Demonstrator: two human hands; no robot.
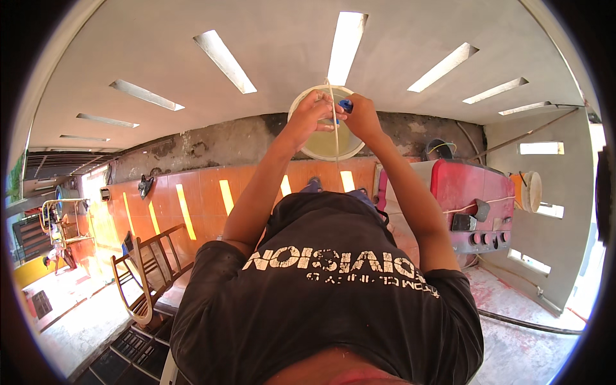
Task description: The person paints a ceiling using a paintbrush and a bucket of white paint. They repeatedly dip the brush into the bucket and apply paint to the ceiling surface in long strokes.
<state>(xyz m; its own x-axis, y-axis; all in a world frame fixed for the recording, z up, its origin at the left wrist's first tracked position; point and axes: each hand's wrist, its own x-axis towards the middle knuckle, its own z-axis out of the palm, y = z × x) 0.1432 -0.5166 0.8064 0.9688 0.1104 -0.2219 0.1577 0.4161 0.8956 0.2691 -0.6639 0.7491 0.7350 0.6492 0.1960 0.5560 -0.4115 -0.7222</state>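
Note:
A thin pale cord (pixel 335 144) runs up and down in front of me, over a round pale bucket (pixel 351 151) with cloudy liquid in it. My left hand (pixel 313 117) has its fingers bent and drawn together at the cord, their tips close to my right hand. Between the fingers of my right hand (pixel 363 119) is a small blue object (pixel 346 105), too small to make out its kind. Both hands are raised above the bucket, nearly meeting at the cord.
Right of me stands a pink and red twin-tub washing machine (pixel 471 196), with a dark bucket (pixel 439 149) behind it. A cream bucket (pixel 530 191) is by the right wall. A wooden chair (pixel 153 273) is at left on the orange tiled floor (pixel 205 192).

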